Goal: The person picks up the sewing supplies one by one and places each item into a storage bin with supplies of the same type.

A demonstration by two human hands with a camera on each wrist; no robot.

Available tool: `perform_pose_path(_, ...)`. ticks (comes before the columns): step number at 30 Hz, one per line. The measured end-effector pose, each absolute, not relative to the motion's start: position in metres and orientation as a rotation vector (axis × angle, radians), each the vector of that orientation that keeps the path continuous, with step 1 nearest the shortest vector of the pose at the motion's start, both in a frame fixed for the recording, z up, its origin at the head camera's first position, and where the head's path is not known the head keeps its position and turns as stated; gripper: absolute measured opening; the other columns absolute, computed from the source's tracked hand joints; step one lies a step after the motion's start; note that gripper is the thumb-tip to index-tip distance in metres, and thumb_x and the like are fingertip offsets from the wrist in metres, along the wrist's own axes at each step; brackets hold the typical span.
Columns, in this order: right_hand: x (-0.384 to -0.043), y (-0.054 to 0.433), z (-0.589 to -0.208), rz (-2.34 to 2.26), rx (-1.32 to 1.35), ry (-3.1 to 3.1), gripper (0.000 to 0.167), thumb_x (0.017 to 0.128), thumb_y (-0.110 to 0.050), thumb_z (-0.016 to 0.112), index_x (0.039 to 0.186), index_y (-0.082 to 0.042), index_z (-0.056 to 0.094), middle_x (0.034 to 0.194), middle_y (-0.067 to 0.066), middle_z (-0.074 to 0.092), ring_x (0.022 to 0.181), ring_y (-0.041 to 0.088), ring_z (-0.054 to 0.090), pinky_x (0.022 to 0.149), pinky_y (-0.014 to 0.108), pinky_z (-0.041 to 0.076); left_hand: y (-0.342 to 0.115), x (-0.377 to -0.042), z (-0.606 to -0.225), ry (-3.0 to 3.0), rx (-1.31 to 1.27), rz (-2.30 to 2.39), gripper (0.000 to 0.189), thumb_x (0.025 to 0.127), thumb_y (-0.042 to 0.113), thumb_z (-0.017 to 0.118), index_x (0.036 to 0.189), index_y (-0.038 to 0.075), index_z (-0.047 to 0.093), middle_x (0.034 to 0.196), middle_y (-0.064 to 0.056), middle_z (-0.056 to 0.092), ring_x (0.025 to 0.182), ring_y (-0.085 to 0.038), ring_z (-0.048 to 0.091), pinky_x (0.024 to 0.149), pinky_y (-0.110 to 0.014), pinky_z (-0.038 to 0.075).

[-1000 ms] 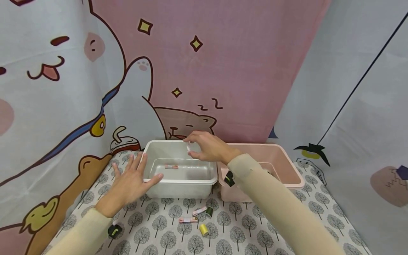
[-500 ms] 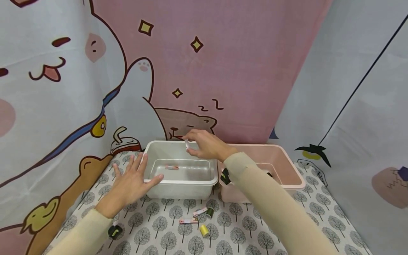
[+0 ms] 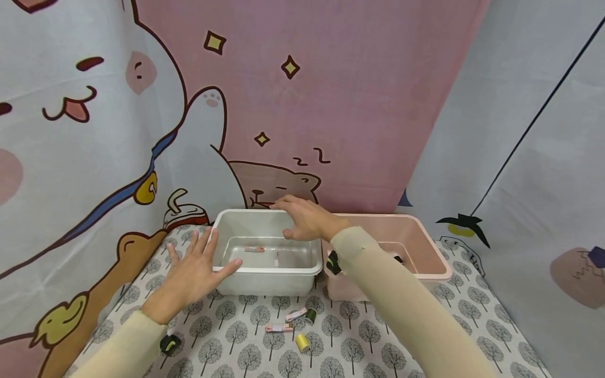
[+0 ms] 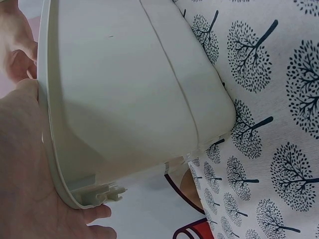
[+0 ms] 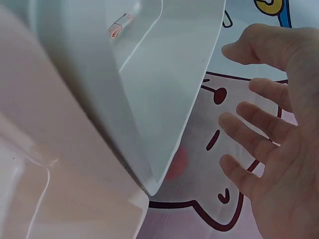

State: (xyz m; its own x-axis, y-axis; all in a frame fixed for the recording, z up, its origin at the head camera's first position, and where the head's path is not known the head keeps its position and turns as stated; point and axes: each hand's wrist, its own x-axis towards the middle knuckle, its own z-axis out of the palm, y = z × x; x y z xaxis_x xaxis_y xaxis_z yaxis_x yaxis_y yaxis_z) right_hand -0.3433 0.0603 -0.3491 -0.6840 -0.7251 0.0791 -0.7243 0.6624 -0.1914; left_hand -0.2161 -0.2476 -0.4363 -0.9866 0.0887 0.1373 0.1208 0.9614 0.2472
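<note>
**A small Z [image 3: 300,161] and a larger Z [image 3: 322,156] on the backdrop [image 3: 368,100]**

Both letters, drawn in dark brown line, stand on the pink cloth just above the printed bear [image 3: 283,178]. Any print on the pink bundles [image 3: 279,327] on the surface [image 3: 352,323], or on those in the white bin [image 3: 264,284], is too small to read.

Left hand [image 3: 191,281]: resting at the left end of the white bin [image 3: 267,283], fingers spreading. Right hand [image 3: 309,219]: hovering over that bin's right half, thumb and fingers standing apart. Pink bundle [image 3: 254,249]: lying inside, between both hands' fingers. Slim pale piece [image 3: 277,259]: lying inside, below the right fingers. Pink bin [image 3: 418,233]: standing rightward of the right fingers, a small dark item [image 3: 399,259] showing within. Flat pink bundle [image 3: 279,328], slanting pink bundle [image 3: 295,314], green spool [image 3: 310,316], yellow spool [image 3: 302,343]: lying on the tree-print surface [image 3: 331,365], nearer the wearer than either hand's fingers.
</note>
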Motion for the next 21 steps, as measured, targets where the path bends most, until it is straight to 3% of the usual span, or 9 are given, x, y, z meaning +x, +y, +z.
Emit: perform_pose_path(21,-0.325,0.069,-0.350,-0.395,-1.267,2.869,0.071,0.103,-0.026,0.083,0.170,-0.022,0.060,0.176,0.008,0.057,0.149,0.039,0.070,0.129,0.059,0.057,-0.247,-0.215,-0.436,-2.989,-0.166,-0.387,0.118,0.110,0.090,0.041,0.186,0.004,0.017,0.195,-0.023,0.012,0.180,-0.058,0.009,0.127,-0.099,-0.012)
